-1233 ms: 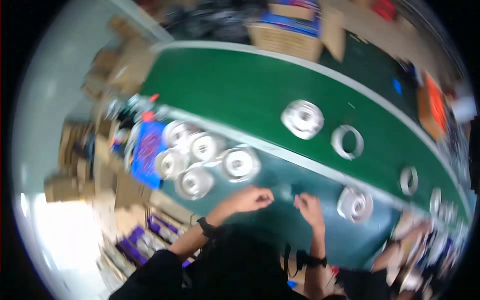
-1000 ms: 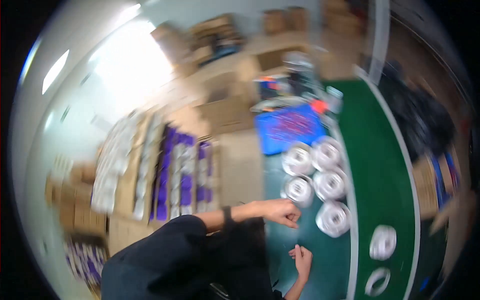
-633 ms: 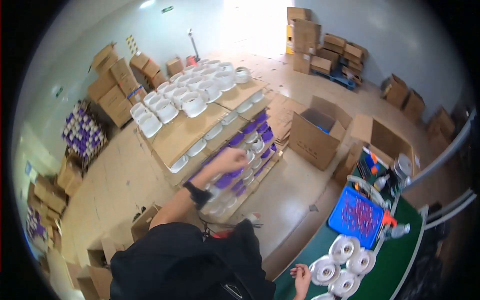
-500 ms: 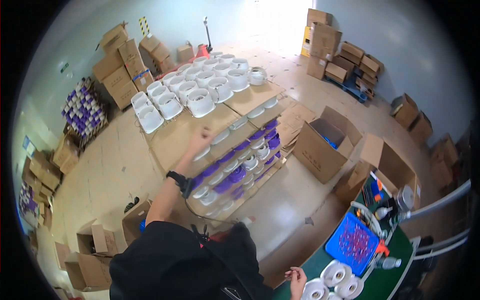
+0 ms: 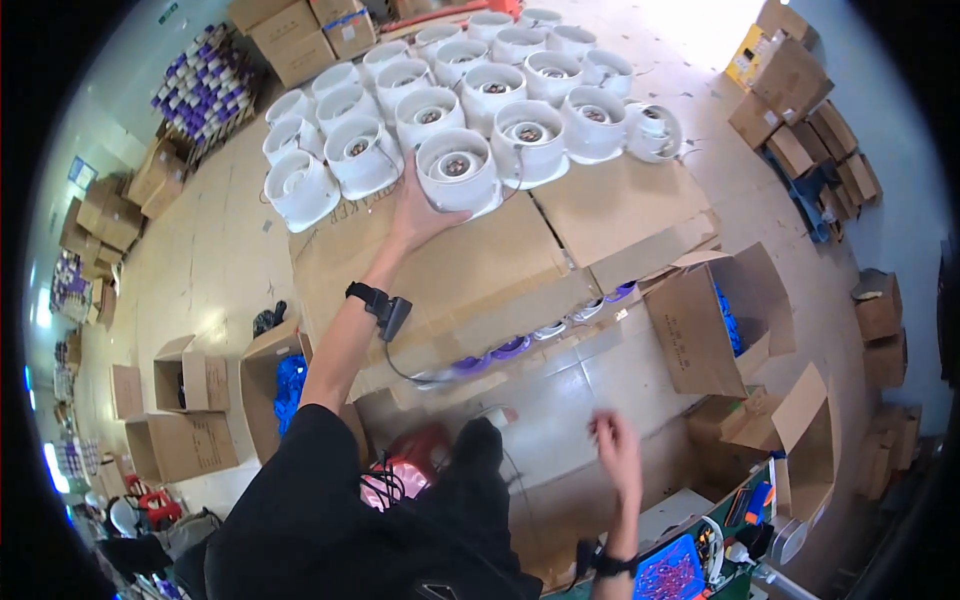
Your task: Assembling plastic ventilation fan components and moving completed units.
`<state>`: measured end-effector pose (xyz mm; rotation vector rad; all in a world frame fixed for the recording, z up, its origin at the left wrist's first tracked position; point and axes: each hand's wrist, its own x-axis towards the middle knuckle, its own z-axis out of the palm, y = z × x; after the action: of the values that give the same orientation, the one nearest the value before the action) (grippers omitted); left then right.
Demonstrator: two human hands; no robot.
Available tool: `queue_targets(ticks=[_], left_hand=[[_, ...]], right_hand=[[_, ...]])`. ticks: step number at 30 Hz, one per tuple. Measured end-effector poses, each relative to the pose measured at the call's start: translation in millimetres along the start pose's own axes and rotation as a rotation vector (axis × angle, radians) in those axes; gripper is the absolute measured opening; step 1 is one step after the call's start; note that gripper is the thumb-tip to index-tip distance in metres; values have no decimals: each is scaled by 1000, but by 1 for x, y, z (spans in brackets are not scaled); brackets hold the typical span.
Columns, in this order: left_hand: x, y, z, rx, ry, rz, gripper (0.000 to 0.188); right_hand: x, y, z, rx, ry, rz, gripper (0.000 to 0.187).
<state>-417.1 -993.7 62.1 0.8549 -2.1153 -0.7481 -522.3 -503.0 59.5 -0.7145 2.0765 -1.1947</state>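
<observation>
My left hand (image 5: pixel 422 208) is wrapped round the near side of a white plastic appliance housing (image 5: pixel 480 183), fingers along its left wall and thumb at its lower front edge. The housing has a round open top with a metal part in the middle, and stands at the front of several rows of like white housings (image 5: pixel 530 140) on a cardboard sheet (image 5: pixel 450 265) atop a stack. My right hand (image 5: pixel 617 447) hangs in the air to the right, fingers loosely bent and apart, holding nothing. Both wrists carry black bands.
Purple and white parts (image 5: pixel 510 348) show in the layers below the cardboard. An open carton (image 5: pixel 690 330) with blue plastic stands to the right. At lower right is a green workbench with a blue tray (image 5: pixel 672 572) of small red pieces. Another open carton (image 5: pixel 262 385) sits at left.
My left hand has reached forward from above the cardboard and taken hold of a front white housing. My right hand has moved up and away from the bench. The view has shifted closer to the stack.
</observation>
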Motion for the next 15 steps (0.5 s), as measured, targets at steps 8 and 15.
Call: queue_targets(ticks=[8,15], left_hand=[[-3,-8,-13,-76,10,16,143],[-30,-11,-32,-112,-86,-41,145]], right_hand=[[281,-126,49,-613,36,-716,30],[345,-138,67,-882,186,-722,46]])
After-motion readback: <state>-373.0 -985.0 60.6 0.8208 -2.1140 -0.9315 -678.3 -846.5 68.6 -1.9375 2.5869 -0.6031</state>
